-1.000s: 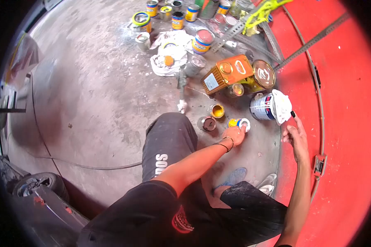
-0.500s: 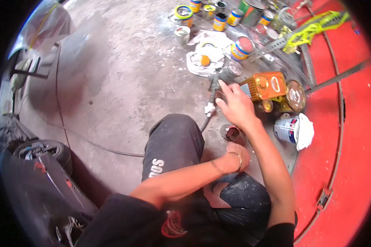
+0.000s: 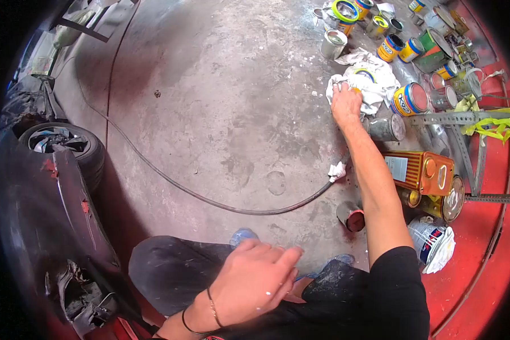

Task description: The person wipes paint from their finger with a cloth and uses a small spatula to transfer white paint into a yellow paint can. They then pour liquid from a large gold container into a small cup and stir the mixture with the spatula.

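My right hand (image 3: 345, 105) reaches far forward across the concrete floor, and its fingers curl onto the edge of a crumpled white rag (image 3: 377, 85) that lies among the paint cans. A yellow and blue can (image 3: 411, 99) lies on its side just right of the rag, with a grey tin (image 3: 386, 127) on its side beside my wrist. My left hand (image 3: 255, 283) hovers low over my knee, fingers stretched out, with nothing in it. A small open can with red paint (image 3: 351, 217) stands by my right forearm.
A black hose (image 3: 209, 198) curves over the floor to a spray tool wrapped in white (image 3: 337, 170). An orange rectangular tin (image 3: 422, 173), a white bucket (image 3: 430, 241) and slotted metal bars (image 3: 453, 119) crowd the right, by a red wall. A car wheel (image 3: 62, 147) is at the left.
My right hand has moved forward from the small cans to the white rag. My left hand has left the floor and come up over my knee. My view has swung left.
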`<state>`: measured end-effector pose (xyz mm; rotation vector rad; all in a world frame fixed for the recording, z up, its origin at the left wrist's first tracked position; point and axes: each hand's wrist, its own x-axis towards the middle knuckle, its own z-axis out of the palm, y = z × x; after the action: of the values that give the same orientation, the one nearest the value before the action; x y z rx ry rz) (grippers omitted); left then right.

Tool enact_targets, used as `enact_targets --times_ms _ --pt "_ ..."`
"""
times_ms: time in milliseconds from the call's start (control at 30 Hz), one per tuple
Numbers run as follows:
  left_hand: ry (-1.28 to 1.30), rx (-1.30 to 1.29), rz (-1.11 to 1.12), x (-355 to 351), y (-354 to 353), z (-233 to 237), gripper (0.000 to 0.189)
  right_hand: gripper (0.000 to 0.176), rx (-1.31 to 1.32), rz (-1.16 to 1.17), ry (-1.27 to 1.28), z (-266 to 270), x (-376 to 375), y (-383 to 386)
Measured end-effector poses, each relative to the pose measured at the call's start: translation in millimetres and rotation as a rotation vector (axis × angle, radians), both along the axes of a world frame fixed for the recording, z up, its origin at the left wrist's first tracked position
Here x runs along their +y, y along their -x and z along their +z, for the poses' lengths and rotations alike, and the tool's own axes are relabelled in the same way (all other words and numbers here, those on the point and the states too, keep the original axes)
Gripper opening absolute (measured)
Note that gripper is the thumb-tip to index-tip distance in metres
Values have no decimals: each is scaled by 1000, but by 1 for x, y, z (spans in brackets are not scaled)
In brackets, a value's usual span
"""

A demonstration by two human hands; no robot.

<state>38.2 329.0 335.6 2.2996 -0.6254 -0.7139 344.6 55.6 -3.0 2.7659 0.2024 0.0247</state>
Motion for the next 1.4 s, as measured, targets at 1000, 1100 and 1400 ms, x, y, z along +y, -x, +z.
enact_targets --times_ms 1000,1100,1400 --pt "-24 88 -943 -106 -16 -113 43 34 238 -309 -640 245 -167 407" --pt "-256 208 -1261 -146 18 -97 44 38 157 -537 -503 250 -209 473" --pt "-497 -59 -1452 -196 66 -159 40 38 220 -489 -569 193 -171 513"
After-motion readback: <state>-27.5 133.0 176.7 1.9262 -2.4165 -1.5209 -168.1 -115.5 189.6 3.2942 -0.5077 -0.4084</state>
